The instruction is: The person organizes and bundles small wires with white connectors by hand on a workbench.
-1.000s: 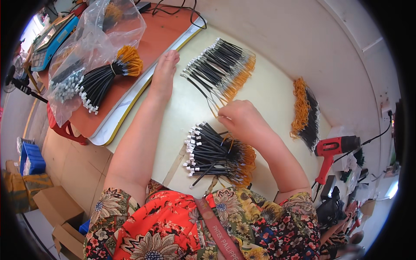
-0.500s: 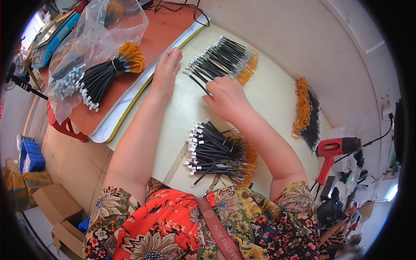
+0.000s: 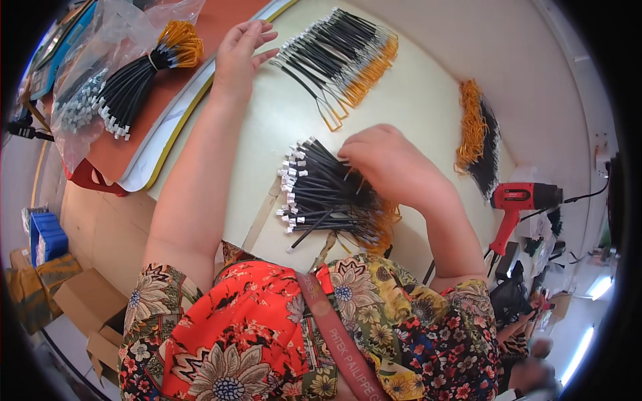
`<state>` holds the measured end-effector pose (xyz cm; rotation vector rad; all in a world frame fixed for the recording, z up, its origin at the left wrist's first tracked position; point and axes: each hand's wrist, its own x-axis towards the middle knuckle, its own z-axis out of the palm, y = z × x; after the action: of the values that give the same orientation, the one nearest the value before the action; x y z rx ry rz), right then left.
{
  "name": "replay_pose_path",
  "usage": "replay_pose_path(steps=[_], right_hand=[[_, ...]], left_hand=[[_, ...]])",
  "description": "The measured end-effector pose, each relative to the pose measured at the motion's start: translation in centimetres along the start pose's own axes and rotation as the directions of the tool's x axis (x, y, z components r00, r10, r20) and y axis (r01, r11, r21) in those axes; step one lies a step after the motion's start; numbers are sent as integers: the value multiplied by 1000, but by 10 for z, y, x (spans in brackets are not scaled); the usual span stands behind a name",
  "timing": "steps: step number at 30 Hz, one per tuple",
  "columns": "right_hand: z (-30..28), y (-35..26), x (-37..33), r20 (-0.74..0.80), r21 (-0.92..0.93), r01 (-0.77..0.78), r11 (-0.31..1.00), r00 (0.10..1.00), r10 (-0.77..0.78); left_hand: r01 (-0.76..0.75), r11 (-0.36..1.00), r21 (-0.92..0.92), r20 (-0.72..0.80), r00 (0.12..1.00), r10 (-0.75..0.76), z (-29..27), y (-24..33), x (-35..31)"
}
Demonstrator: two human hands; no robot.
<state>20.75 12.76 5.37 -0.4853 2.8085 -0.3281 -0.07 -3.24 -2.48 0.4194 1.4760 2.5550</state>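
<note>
My left hand (image 3: 244, 50) is open, its fingers apart, beside the connector ends of a row of cables (image 3: 341, 50). These cables have black sleeves, white tips and orange wire loops, and lie side by side. Slightly apart, the nearest cable (image 3: 302, 81) slants toward me. Over the right side of a nearer pile of similar cables (image 3: 321, 180) bends my right hand (image 3: 384, 157), fingers pointing down. Its fingertips are mostly hidden, so whether it grips a cable does not show.
A tied cable bundle (image 3: 137, 87) lies on a clear plastic bag at the left, on the red-brown surface (image 3: 227, 15). Another cable stack (image 3: 478, 137) rests by the wall. At the right is a red heat gun (image 3: 513, 207). A yellow-edged board (image 3: 144, 167) borders the pale table.
My right hand has left the near end of the row, where a cable now lies, and come back to the nearer pile. My left hand's fingers have spread. The view has shifted.
</note>
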Motion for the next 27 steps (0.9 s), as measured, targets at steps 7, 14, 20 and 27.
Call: replay_pose_path(steps=[7,14,20,27], right_hand=[[3,-38,-22,-238,17,262,965,939,-250],[11,-40,-23,-269,65,328,942,915,-300],[-5,-29,-24,-592,472,73,879,765,254],[-20,22,55,-60,972,-39,232,913,404]], left_hand=[[28,1000,-5,-52,998,-28,10,8,-8],[26,999,26,44,999,-27,-1,3,-1],[83,996,36,154,984,-88,-3,8,-8],[339,938,-78,527,813,-250,14,21,-22]])
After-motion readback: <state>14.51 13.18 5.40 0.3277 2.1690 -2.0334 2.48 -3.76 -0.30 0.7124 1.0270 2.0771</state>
